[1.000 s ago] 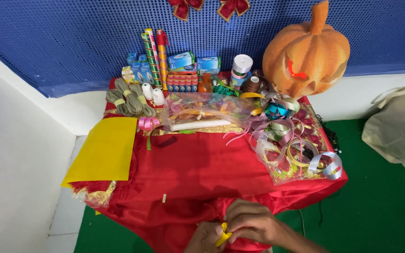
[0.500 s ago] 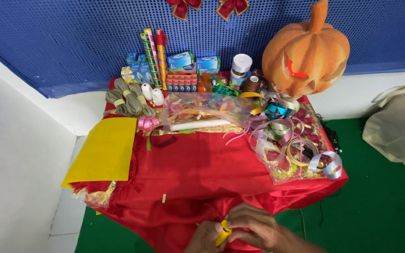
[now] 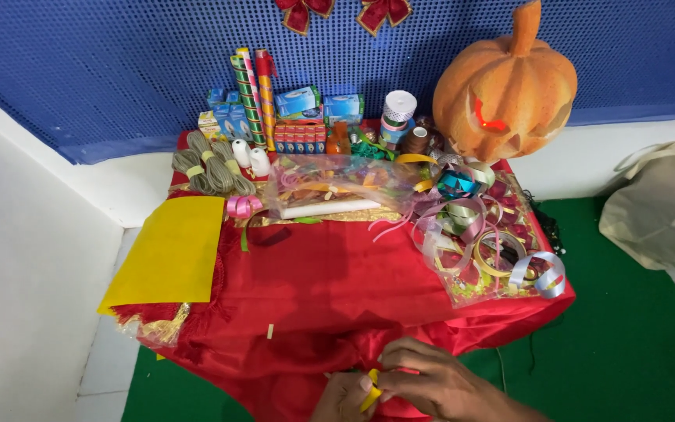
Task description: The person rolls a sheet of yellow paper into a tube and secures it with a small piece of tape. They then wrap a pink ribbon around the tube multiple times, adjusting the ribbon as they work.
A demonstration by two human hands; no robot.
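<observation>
Over the last second almost nothing shifts. Both hands stay low at the near edge of the worktop (image 3: 314,281), and the yellow strip (image 3: 371,391) remains between them. The left hand (image 3: 344,398) has crept slightly closer to the right hand (image 3: 439,383), so the two now press together around the strip, fingertips pinched on it from both sides. Only a short length of the strip shows between the fingers; the rest is hidden, so its full shape cannot be told. By the look of it, the work is fine fingering of that strip in place, not carrying it anywhere.

The hands sit right at the front edge, where the red cloth (image 3: 337,266) folds over and hangs toward the green floor (image 3: 626,328). The middle of the cloth ahead of them is open room. Farther back it crowds: a yellow sheet (image 3: 169,250) overhangs the left edge, a clear bag of ribbon curls (image 3: 337,184) lies across the centre, and loose ribbon loops (image 3: 486,242) spread to the right corner. The orange pumpkin (image 3: 505,86) stands at the back right against the blue wall (image 3: 103,70). A white wall closes in on the left, and a pale bag (image 3: 666,203) rests on the floor to the right.
</observation>
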